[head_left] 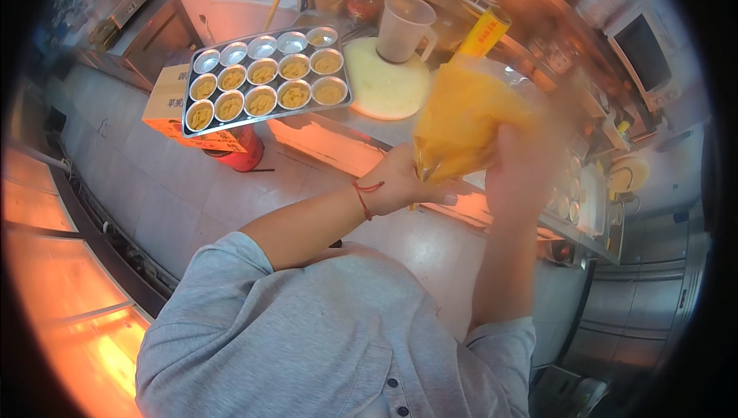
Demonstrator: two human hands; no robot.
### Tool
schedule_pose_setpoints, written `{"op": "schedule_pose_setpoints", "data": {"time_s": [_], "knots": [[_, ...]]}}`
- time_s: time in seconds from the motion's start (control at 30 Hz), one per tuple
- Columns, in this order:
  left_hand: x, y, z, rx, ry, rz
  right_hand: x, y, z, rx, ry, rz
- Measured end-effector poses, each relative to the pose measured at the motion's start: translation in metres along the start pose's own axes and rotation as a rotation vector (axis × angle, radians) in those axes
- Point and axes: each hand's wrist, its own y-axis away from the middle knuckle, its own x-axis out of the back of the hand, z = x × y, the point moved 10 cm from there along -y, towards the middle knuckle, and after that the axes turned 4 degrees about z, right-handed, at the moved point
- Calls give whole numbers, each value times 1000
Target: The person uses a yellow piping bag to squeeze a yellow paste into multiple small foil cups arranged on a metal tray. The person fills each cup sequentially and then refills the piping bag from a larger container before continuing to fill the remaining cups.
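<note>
A clear plastic bag (461, 121) filled with yellow batter or paste hangs between my two hands, above the counter edge. My left hand (398, 184), with a red string on its wrist, is around the bag's lower left end. My right hand (519, 170) grips the bag's right side and is blurred. To the left, a metal tray (271, 115) carries several foil cups in three rows. The two nearer rows hold yellow paste (260, 101). In the far row, the rightmost foil cup (322, 37) has some paste, while the others, such as one foil cup (262, 47), show bare foil.
Behind the bag, a translucent measuring jug (406, 26) stands on a round pale board (386, 86). A yellow roll (485, 30) leans nearby. The tray overhangs a cardboard box (173, 95) above a red bucket (245, 152). More foil cups (564, 204) sit at right. A glowing glass-fronted cabinet (81, 302) is lower left.
</note>
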Motion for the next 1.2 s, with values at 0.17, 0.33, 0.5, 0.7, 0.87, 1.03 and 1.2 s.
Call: {"op": "schedule_pose_setpoints", "data": {"time_s": [0.17, 0.33, 0.5, 0.7, 0.87, 1.03, 1.2], "knots": [[-3, 0, 4, 161, -57, -2, 0, -2, -1, -11, 14, -2], [8, -8, 16, -97, -180, 165, -10, 2, 9, -71, -6, -61], [28, -11, 6, -202, -453, 268, -14, 14, 35, -210, -15, -166], [44, -21, -9, -134, -476, 316, -11, 40, 72, -284, -105, -156], [30, -12, 15, -447, -658, 361, -42, 44, 88, -436, -2, -224], [7, -8, 22, -489, -813, 188, -33, 47, 105, -426, -164, -262], [-4, -9, 21, -388, -736, -24, -24, 48, 109, -414, -143, -289]]}}
